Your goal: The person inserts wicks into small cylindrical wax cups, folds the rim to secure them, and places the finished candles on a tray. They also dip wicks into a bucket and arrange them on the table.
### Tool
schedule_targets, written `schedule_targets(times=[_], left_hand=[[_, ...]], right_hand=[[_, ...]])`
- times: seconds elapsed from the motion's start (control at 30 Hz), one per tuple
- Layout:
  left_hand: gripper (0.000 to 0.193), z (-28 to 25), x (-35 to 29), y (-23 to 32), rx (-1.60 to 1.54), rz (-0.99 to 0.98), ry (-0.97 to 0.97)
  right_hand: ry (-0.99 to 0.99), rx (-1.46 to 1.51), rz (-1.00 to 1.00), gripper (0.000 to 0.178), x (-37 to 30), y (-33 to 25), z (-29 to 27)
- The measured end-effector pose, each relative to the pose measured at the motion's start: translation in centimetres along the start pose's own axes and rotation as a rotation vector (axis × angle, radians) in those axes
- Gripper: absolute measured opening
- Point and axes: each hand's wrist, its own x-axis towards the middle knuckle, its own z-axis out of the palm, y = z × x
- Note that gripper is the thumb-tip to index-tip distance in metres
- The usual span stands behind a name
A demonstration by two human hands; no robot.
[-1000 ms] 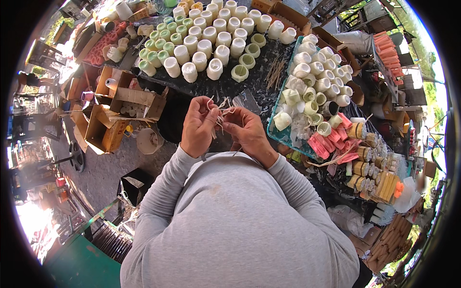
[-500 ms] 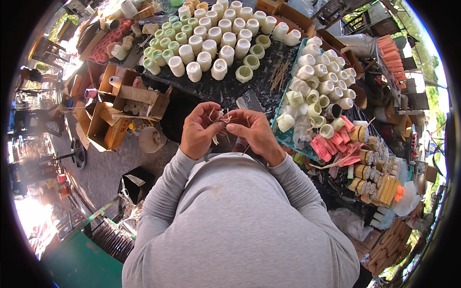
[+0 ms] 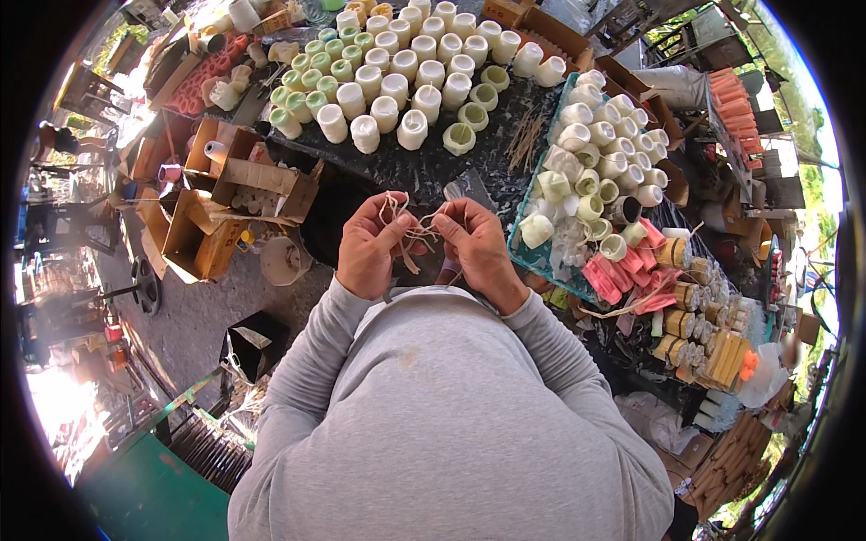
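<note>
Both my hands are raised in front of my body, short of the dark work table. My left hand (image 3: 368, 248) pinches a tangle of thin, cream-coloured strings (image 3: 411, 236) between thumb and fingers, with loops and loose ends sticking out. My right hand (image 3: 478, 248) pinches the other side of the same strings by thumb and forefinger. A short stretch of string spans the gap between the two hands. Beyond them, rows of white cylindrical candles (image 3: 394, 87) and pale green ones (image 3: 317, 84) stand on the table.
A teal tray (image 3: 526, 236) at the right holds white and pale green cups. Pink sticks (image 3: 610, 278) and bundled tan pieces (image 3: 726, 356) lie nearer on that side. Thin sticks (image 3: 523, 140) rest on the table (image 3: 361, 169). Cardboard boxes (image 3: 200, 243) stand at the left.
My hands have drawn slightly apart, the right one shifting a little to the right. The strings between them now show more plainly, with loops opened out.
</note>
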Motion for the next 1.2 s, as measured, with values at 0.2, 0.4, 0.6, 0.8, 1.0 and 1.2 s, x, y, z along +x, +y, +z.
schedule_targets(times=[0.2,0.4,0.6,0.8,1.0,1.2], left_hand=[[0.028,0.2,-0.3,-0.3,0.154,0.102,-0.003],[0.027,0.2,-0.6,-0.3,0.150,0.045,0.003],[0.016,0.2,-1.3,0.3,0.357,0.015,-0.016],[0.019,0.6,-2.0,0.5,0.618,0.127,-0.112],[0.021,0.2,-2.1,-0.3,0.473,0.094,-0.088],[0.018,-0.4,-1.3,-1.5,0.208,0.140,0.107]], right_hand=[[-0.082,0.104,0.040,0.013,-0.3,-0.2,0.0],[-0.036,-0.075,0.011,0.015,-0.4,-0.2,0.2],[-0.090,-0.075,-0.042,0.020,-0.6,-1.1,0.5],[-0.111,-0.264,-0.227,0.017,0.0,-1.5,1.3],[-0.106,-0.209,-0.238,0.012,0.4,-0.8,1.0],[-0.048,0.077,-0.015,0.018,0.1,1.3,1.4]])
